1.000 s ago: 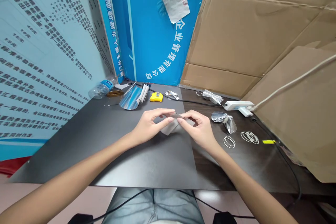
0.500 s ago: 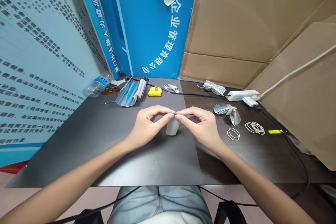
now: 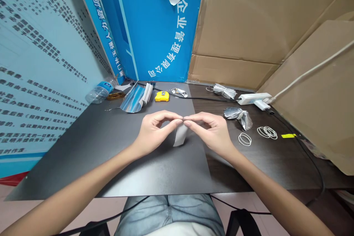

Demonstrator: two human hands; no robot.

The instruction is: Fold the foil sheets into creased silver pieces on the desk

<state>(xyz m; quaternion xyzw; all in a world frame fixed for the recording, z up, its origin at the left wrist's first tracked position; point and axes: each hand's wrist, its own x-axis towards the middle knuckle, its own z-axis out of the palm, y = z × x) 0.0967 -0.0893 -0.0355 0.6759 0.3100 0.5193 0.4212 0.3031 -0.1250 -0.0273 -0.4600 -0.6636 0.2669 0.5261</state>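
Now a narrower strip (image 3: 179, 135) between fingertips (image 3: 178, 120)

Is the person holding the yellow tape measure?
No, the tape measure lies on the dark mat, while the left hand and right hand pinch a pale strip.

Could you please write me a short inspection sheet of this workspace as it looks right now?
Surface: black mat lying over a dark wooden desk.
Job's things: pale strip, pinched at its upper end.
Hands: left hand and right hand meet fingertips on the strip.
Clutter: water bottle on its side, curved foil sheet, yellow tape measure, foil fringe bundle, rubber bands, yellow tag.
Cables: black cable reaching a white power strip; white cable rising right.
Surroundings: printed blue panel, cardboard sheets.
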